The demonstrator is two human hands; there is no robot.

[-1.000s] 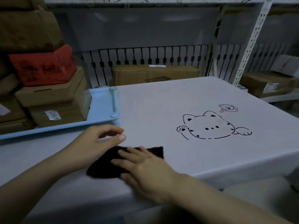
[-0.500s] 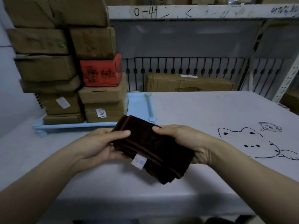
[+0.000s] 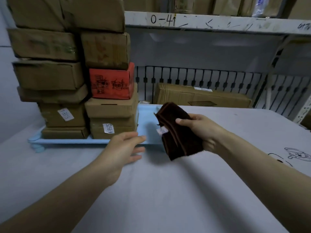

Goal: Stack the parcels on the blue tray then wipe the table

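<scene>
Several brown cardboard parcels (image 3: 111,111) and one red parcel (image 3: 111,83) stand in two tall stacks on the blue tray (image 3: 146,125) at the back left of the white table (image 3: 168,190). My right hand (image 3: 200,130) grips a folded dark brown cloth (image 3: 178,135) and holds it above the table, just right of the tray. My left hand (image 3: 124,147) hovers open with loose fingers in front of the tray's near edge, holding nothing.
A cat drawing (image 3: 289,155) marks the table at the right. Behind the table a metal shelf rack (image 3: 210,24) holds a flat brown box (image 3: 202,96) behind a black railing. More boxes sit on the shelf above.
The cloth was lifted off the table and held by both hands. My left hand has now let go and moved left; my right hand alone holds the cloth, raised toward the tray.
</scene>
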